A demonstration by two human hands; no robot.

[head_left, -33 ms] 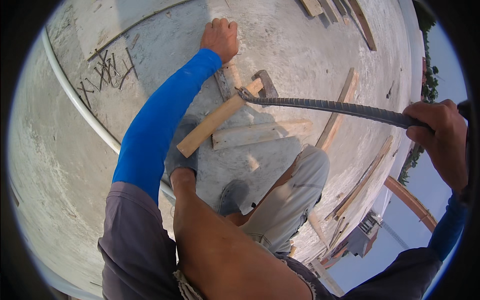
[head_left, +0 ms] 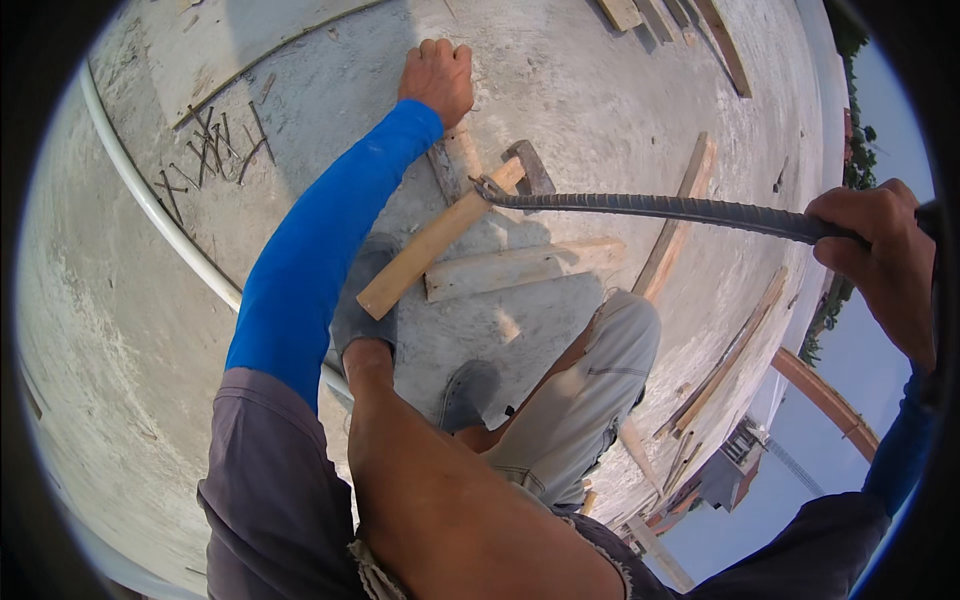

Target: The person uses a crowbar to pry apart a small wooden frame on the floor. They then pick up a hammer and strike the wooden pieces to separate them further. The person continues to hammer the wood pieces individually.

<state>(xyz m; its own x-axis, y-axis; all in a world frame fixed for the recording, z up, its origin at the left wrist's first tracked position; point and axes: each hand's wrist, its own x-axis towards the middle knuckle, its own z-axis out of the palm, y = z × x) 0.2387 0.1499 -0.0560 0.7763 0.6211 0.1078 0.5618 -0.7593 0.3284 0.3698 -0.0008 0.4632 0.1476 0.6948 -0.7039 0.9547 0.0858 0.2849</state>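
My right hand (head_left: 880, 255), at the far right, is wrapped round one end of a dark ribbed steel pry bar (head_left: 650, 206). Its bent, split tip (head_left: 484, 187) lies by a hammer's wooden handle; whether it touches wood or a nail there I cannot tell. The hammer (head_left: 425, 255) rests on the floor, its dark head at the upper right end. My left hand (head_left: 437, 82) is closed over the far end of a short wooden board (head_left: 461, 150), the fingers mostly turned away. That board runs back toward the bar's tip.
A loose plank (head_left: 525, 268) lies before my shoes (head_left: 468, 393). Several rusty nails (head_left: 212, 145) are scattered at the left, near a white pipe (head_left: 150, 200). More timber strips (head_left: 680, 215) lie to the right, with further boards (head_left: 722, 45) at the top. The concrete floor ends at the right edge.
Almost nothing differs. My right hand and the held end of the bar are slightly lower, while the tip stays by the hammer handle. My left hand keeps its place.
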